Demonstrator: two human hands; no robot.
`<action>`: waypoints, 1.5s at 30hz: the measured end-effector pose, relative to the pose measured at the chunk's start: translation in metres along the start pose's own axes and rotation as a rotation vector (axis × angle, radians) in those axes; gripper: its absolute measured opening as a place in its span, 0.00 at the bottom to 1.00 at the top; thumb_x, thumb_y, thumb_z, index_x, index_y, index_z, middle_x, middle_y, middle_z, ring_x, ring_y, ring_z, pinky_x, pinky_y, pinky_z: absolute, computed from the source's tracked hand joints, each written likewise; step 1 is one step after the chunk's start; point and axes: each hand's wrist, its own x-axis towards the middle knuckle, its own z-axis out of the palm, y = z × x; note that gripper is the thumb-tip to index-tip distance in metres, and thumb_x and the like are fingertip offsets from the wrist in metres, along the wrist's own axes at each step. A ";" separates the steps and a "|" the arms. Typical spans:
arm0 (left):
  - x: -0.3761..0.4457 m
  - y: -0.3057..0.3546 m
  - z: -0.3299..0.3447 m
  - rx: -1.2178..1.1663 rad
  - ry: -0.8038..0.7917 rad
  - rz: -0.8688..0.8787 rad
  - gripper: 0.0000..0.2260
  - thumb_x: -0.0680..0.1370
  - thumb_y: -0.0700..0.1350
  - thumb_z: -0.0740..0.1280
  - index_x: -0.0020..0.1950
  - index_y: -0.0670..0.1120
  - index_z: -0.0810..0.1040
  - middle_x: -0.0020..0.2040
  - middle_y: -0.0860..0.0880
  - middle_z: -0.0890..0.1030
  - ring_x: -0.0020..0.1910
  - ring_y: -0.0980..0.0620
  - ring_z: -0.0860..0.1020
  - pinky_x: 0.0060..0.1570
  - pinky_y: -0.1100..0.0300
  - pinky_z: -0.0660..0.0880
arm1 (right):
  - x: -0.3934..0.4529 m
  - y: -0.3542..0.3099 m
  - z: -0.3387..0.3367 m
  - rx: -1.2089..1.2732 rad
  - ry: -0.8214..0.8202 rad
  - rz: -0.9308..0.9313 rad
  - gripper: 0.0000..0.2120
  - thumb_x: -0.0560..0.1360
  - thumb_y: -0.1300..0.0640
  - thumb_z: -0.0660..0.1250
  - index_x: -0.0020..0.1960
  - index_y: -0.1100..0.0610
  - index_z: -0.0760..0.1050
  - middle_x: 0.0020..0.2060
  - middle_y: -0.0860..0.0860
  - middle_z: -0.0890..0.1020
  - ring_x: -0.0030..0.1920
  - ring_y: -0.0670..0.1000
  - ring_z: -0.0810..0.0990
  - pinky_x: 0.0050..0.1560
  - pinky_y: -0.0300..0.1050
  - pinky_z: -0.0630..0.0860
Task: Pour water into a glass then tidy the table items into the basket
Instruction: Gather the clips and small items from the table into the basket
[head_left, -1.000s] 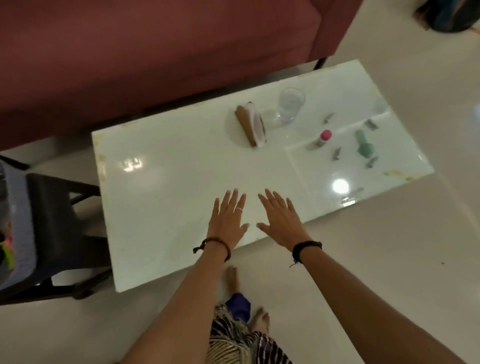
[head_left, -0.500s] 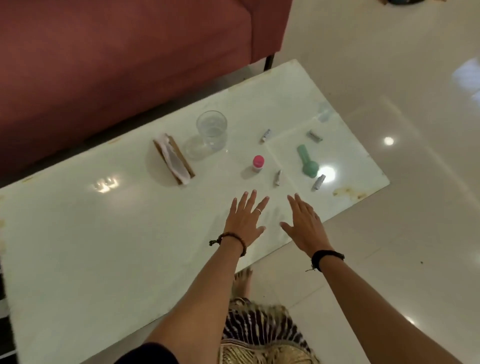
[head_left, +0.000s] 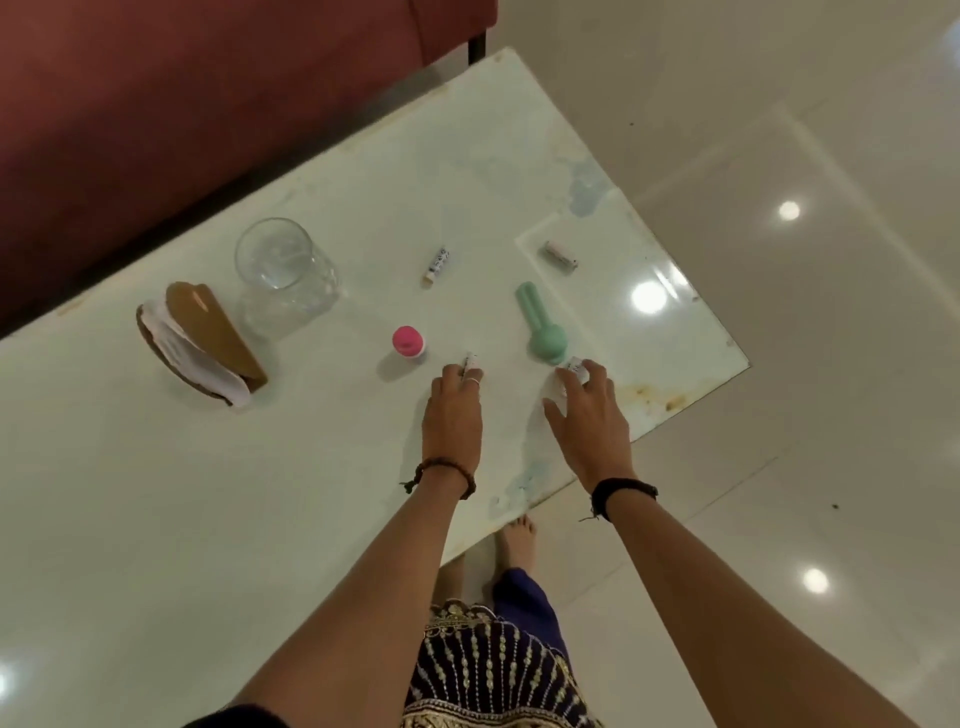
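Left hand (head_left: 453, 410) pinches a small tube (head_left: 469, 362) at frame centre; right hand (head_left: 589, 415) grips another small tube (head_left: 575, 366) beside the green object (head_left: 543, 330).

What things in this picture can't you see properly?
Head view:
- The small white tube under the left hand: the fingers cover most of it.
- The small white tube at the right hand: fingertips hide it.
- Print on the loose white tube: too small.
- The basket: out of frame.
- Water in the clear glass: unclear.

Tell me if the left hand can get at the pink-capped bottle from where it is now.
Probably yes. The left hand sits just right of the pink-capped bottle, with bare table between, though its fingers already seem to pinch a small tube.
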 end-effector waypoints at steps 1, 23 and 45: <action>0.004 0.000 0.001 -0.070 0.025 -0.023 0.15 0.79 0.35 0.55 0.64 0.42 0.72 0.61 0.42 0.71 0.57 0.44 0.71 0.55 0.54 0.71 | 0.004 0.000 0.001 0.044 0.027 0.007 0.15 0.78 0.57 0.62 0.63 0.60 0.70 0.67 0.57 0.67 0.60 0.57 0.74 0.47 0.49 0.79; -0.158 -0.213 -0.166 -1.261 0.482 -0.656 0.11 0.74 0.36 0.67 0.49 0.52 0.79 0.48 0.59 0.82 0.43 0.60 0.80 0.50 0.58 0.78 | -0.149 -0.290 0.110 0.989 0.029 -0.020 0.19 0.73 0.62 0.67 0.52 0.40 0.67 0.48 0.42 0.79 0.44 0.38 0.79 0.41 0.27 0.74; -0.444 -0.711 -0.304 -0.861 0.717 -1.113 0.13 0.73 0.33 0.64 0.57 0.41 0.77 0.52 0.43 0.81 0.50 0.51 0.77 0.49 0.64 0.70 | -0.433 -0.725 0.413 0.335 -0.784 -0.746 0.12 0.73 0.67 0.63 0.56 0.59 0.73 0.45 0.54 0.79 0.40 0.49 0.78 0.34 0.28 0.70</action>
